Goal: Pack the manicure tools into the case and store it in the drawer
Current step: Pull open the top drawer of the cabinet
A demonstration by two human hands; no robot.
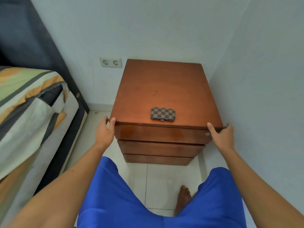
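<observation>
Head view, looking down: a bed with a striped orange, green and grey cover fills the space beyond the left hand, and pale walls close in behind and past the right hand. Between the two hands stands a brown wooden cabinet on a white tiled floor, with three drawer fronts stacked below its top. The person's blue shorts and one bare foot show below the arms. A double wall socket sits on the wall, up and beyond the left hand. The left hand grips the cabinet's near left corner, thumb on the top edge and fingers wrapped round the side. The right hand clamps the near right corner the same way, just beside a small metal lock on the top drawer, which is shut. The checkered brown manicure case lies closed on the cabinet top, between the two hands and a little beyond them, touching neither.
</observation>
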